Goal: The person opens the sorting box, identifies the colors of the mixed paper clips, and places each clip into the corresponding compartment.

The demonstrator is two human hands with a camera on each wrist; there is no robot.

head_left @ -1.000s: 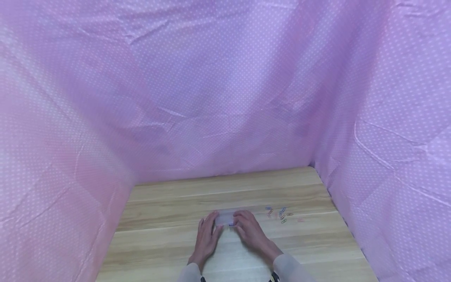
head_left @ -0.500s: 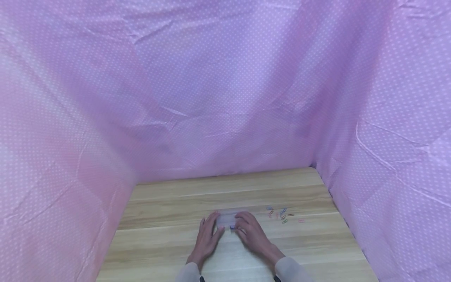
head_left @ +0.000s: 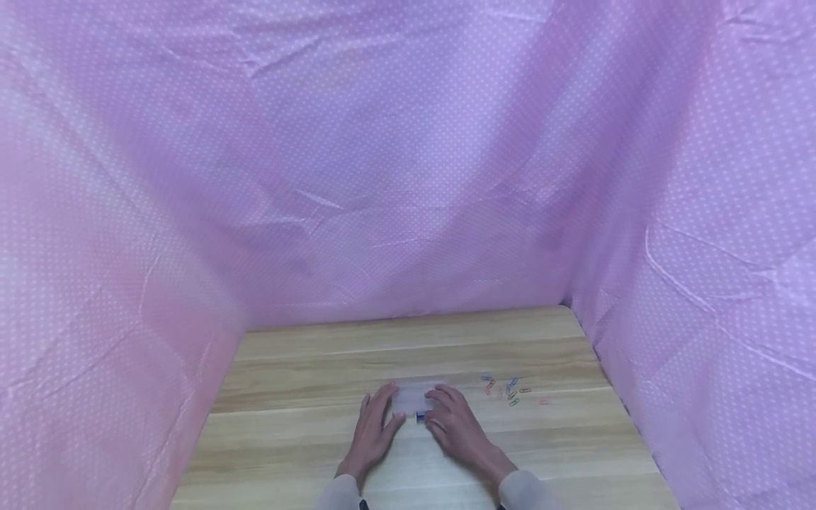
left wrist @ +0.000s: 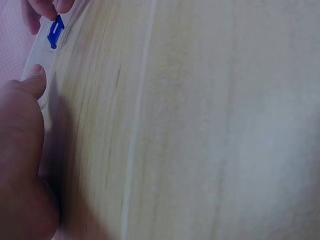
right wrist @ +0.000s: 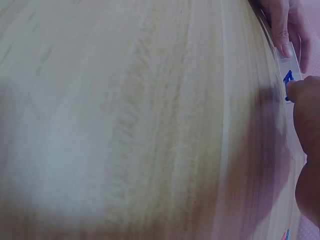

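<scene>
A flat clear plastic box [head_left: 410, 394] lies on the table between both hands. On its near long side is a blue latch [head_left: 420, 418], also visible in the left wrist view as a blue latch [left wrist: 56, 32]. My left hand [head_left: 372, 428] grips the box's left end, thumb at the near side and fingers at the far side. My right hand [head_left: 460, 431] covers the box's right part, and its thumb and fingertip pinch the latch [right wrist: 288, 76]. The box's contents cannot be made out.
Several coloured paper clips [head_left: 512, 389] lie scattered to the right of the box on the wood-grain table [head_left: 306, 361]. A pink dotted cloth [head_left: 408, 234] hangs behind the table and along both sides.
The blue latch has swung out from the box's near side toward me, showing more of its blue. My right fingers have shifted slightly toward me; the left hand has stayed in place.
</scene>
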